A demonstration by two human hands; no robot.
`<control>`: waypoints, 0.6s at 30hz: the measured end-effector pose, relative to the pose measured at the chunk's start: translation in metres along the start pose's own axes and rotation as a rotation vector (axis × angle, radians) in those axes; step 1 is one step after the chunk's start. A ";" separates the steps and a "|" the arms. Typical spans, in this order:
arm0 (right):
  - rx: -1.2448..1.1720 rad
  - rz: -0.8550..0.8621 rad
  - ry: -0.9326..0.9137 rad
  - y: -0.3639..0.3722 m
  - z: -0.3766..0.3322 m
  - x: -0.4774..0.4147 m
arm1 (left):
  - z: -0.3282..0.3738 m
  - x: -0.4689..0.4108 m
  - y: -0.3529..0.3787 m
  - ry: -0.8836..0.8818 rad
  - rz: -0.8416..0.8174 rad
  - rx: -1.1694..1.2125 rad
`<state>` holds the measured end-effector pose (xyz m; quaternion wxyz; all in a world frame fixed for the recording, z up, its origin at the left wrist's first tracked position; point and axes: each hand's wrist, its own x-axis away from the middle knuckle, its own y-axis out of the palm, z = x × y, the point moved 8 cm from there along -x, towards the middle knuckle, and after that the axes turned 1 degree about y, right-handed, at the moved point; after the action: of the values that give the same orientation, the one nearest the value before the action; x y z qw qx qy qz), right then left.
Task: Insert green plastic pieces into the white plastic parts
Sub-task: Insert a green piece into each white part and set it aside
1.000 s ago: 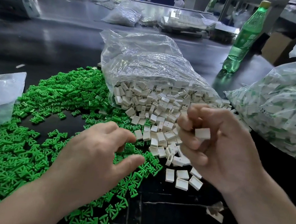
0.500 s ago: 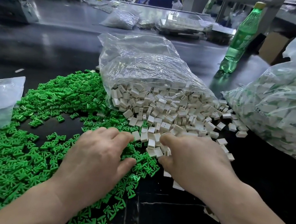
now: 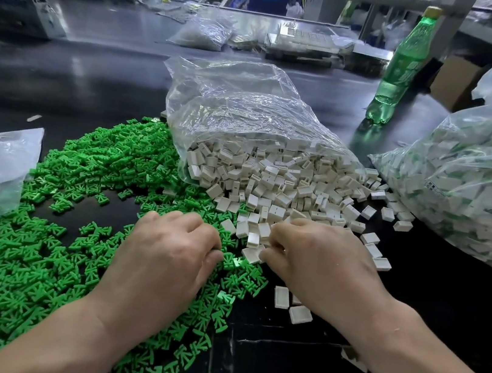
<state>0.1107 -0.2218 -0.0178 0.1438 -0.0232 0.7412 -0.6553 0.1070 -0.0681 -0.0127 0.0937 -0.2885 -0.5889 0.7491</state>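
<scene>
left grip [image 3: 170,258] lies knuckles-up on the green plastic pieces [image 3: 46,252] spread lower left on the bench [image 3: 94,83], right grip [image 3: 315,267] on the white plastic parts [image 3: 270,183] spilling from the centre bag [image 3: 244,106]; fingers curl under, so what either grasps cannot be told.

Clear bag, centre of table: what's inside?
White plastic parts, piled at its open mouth and spilling onto the black table. The bag's crinkled film hides how far back the pile reaches.
</scene>
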 end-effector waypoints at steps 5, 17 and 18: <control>-0.287 0.127 0.068 -0.015 0.005 0.003 | -0.011 0.002 -0.012 -0.137 0.127 0.270; -1.353 -0.133 0.183 0.007 -0.010 0.009 | -0.017 0.007 0.001 -0.303 0.139 1.280; -1.320 -0.126 0.175 0.006 -0.010 0.009 | -0.017 0.007 0.000 -0.301 0.145 1.291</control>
<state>0.1005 -0.2135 -0.0249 0.0004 -0.0963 0.9928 -0.0709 0.1105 -0.0508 -0.0173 0.1138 -0.1053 -0.0078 0.9879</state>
